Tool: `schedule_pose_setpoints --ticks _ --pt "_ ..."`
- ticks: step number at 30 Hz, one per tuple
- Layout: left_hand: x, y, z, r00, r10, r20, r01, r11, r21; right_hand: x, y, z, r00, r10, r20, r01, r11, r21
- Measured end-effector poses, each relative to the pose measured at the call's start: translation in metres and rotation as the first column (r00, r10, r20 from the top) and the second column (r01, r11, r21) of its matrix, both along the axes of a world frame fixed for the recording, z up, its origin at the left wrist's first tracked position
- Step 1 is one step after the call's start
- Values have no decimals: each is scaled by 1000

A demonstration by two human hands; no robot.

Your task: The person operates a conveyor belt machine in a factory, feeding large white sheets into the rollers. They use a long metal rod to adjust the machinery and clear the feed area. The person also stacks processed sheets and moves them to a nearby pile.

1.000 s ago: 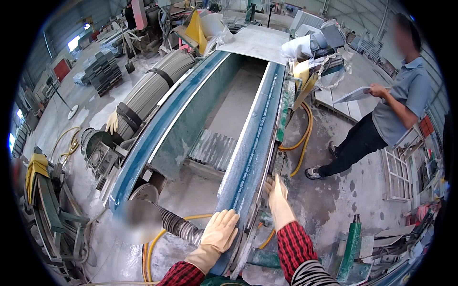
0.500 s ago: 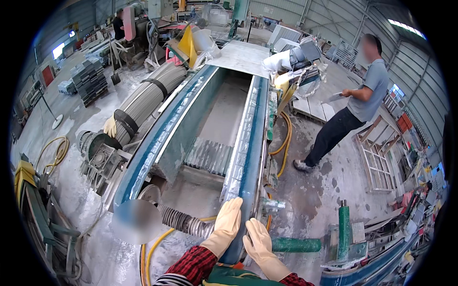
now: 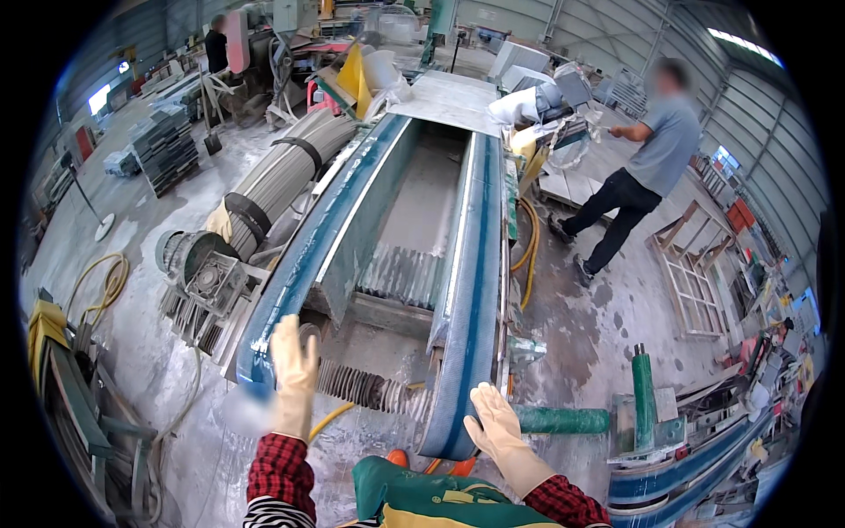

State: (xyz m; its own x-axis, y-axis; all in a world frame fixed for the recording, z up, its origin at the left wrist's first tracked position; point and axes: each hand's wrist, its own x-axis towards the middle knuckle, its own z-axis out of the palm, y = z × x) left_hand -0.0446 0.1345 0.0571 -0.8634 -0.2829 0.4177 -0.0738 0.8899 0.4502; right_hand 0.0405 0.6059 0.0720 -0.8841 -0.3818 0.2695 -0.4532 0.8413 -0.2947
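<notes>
Two blue belts run away from me along a long machine: a left belt (image 3: 339, 201) and a right belt (image 3: 480, 264). My left hand (image 3: 295, 365), in a cream rubber glove, is raised beside the near end of the left belt. Its fingers point up, the thumb stands apart, and nothing is in it. In a matching glove, my right hand (image 3: 502, 431) lies against or just over the outer edge of the right belt's near end. Its fingers are stretched out and hold nothing. Whether either palm touches a belt, I cannot tell.
A ribbed grey hose (image 3: 365, 387) crosses between the belts' near ends. Green posts (image 3: 644, 400) stand at the right. A motor (image 3: 216, 277) sits left of the machine. A person (image 3: 656, 141) is at the right, beyond a white frame (image 3: 700, 282). Yellow hoses (image 3: 532, 255) lie on the floor.
My left hand has left the right belt and moved across to the left belt's near end. My right hand has shifted slightly right. The person at the right has moved farther off.
</notes>
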Motion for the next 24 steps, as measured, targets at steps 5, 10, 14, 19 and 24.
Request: schedule_pose_setpoints --ticks 5,10,14,19,24 --pt "20 -53 -4 959 131 251 -98 985 -142 -10 -19 31 995 -42 85 41 999 11" --pt "21 -54 -15 935 174 309 -113 972 -205 -37 -47 48 996 -76 45 74 997 27" --pt "21 -55 -9 926 150 345 -94 980 -173 -68 -61 34 996 -86 -3 86 993 83" --pt "15 -64 -9 943 111 313 -76 990 -120 -97 -71 4 993 -110 -44 114 990 80" --pt "-4 -79 13 968 61 242 -7 975 -221 -97 -76 17 992 -96 -77 101 994 52"
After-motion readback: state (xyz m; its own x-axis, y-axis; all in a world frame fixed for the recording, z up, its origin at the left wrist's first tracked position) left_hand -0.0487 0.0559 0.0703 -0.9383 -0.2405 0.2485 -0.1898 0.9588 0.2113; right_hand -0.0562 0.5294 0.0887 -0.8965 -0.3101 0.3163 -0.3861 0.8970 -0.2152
